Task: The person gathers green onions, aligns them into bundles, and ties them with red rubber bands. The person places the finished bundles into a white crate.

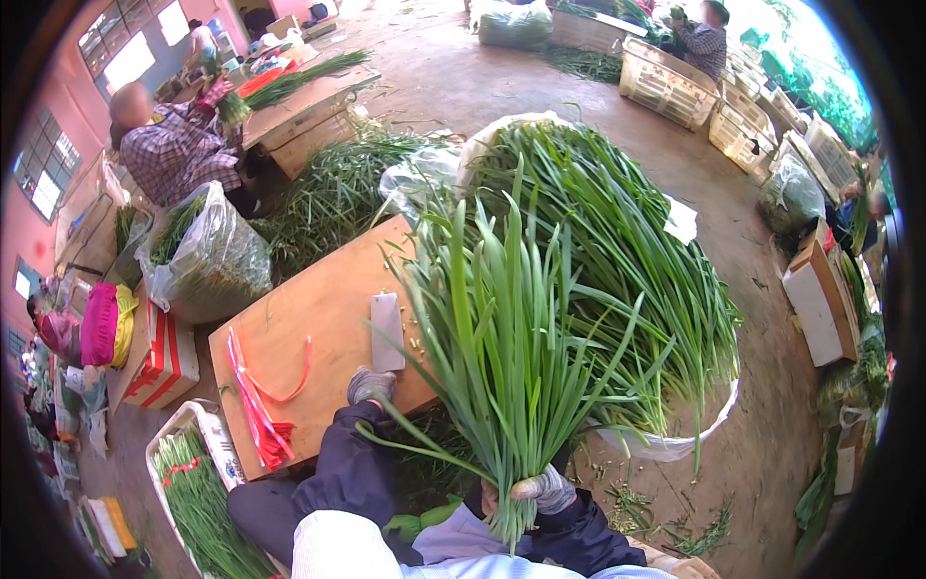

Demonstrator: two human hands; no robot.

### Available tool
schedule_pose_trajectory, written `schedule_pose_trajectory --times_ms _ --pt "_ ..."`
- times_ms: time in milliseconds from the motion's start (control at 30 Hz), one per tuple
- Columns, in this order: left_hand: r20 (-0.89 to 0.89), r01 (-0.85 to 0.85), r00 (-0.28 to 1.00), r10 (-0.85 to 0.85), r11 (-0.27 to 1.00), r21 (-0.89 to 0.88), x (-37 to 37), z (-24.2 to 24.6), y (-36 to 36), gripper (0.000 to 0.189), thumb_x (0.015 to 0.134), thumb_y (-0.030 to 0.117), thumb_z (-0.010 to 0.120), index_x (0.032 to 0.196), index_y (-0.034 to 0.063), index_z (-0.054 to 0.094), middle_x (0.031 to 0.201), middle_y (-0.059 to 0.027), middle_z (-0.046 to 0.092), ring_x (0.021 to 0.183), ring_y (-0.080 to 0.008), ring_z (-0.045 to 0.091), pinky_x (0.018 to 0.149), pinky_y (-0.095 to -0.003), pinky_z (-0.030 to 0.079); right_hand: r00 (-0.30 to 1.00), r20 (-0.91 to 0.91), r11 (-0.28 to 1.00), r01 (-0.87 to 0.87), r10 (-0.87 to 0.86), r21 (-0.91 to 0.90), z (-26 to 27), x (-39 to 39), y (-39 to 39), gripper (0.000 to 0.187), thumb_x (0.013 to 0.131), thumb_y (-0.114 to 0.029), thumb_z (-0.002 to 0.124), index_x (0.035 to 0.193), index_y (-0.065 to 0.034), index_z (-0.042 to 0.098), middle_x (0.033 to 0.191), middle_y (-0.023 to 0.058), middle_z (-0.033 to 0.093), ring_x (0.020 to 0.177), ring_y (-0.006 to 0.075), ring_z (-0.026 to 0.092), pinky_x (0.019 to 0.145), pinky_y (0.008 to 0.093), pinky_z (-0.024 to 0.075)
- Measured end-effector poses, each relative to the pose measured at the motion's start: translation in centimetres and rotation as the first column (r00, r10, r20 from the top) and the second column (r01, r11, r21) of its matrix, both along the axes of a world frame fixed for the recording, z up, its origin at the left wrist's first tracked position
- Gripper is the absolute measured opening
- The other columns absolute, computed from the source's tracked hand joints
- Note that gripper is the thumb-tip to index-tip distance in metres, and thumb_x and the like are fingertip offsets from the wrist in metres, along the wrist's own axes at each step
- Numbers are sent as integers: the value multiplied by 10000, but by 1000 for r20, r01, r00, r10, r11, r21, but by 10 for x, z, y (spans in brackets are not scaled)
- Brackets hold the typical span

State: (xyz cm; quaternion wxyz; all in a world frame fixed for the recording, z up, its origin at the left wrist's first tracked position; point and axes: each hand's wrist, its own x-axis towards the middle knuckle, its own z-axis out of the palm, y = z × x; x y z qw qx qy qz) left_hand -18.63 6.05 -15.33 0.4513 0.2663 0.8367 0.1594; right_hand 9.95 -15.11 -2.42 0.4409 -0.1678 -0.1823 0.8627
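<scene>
My right hand, in a grey knit glove, grips a bunch of green leafy stalks near its pale stem ends, leaves fanning upward. My left hand, also gloved, is at the lower end of a cleaver-like flat metal blade on a wooden board; its fingers close around what seems to be the handle, mostly hidden. Red and pink ties lie on the board's left part. Small cut stem bits are scattered near the blade. A large heap of the same greens rests on white sheeting behind the bunch.
A white crate of tied greens stands at lower left. Behind it are a red-striped carton and a plastic bag of greens. A person in a checked shirt sits at another board, upper left. Loose leaves lie beyond my board.
</scene>
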Motion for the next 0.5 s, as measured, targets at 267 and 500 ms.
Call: schedule_pose_trajectory --times_ms 267,500 --pt "644 -217 764 23 950 224 -52 29 -26 101 893 250 620 885 159 577 594 -21 510 438 -193 521 378 -379 410 953 251 985 175 -172 14 34 -14 18 577 661 -295 848 1055 45 600 775 165 644 665 305 668 622 443 564" --pt "684 -441 725 78 815 375 -102 60 -59 126 898 220 652 924 141 557 608 -8 528 423 -148 514 387 -327 478 693 721 1000 -7 -17 30 33 -64 34 491 718 -270 820 1074 -5 611 866 99 651 676 218 663 591 341 561"
